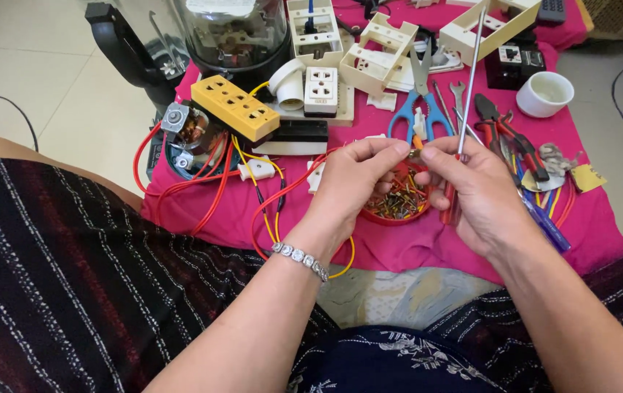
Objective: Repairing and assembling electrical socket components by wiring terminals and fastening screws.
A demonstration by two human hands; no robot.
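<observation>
My left hand (351,182) and my right hand (471,193) meet fingertip to fingertip above a round red dish of screws (399,204). Between the fingertips I pinch a small part that is too tiny to make out. My right hand also grips a long screwdriver (471,80) whose metal shaft points up and away, with its red handle under the palm. A silver bracelet circles my left wrist. Red and yellow wires (268,211) loop under my left hand.
A pink cloth (239,211) carries a yellow socket strip (235,107), a small motor (184,135), white sockets (321,91), cream frames (377,54), blue-handled scissors (421,102), pliers (508,135), a white cup (544,93) and a blender base (235,33).
</observation>
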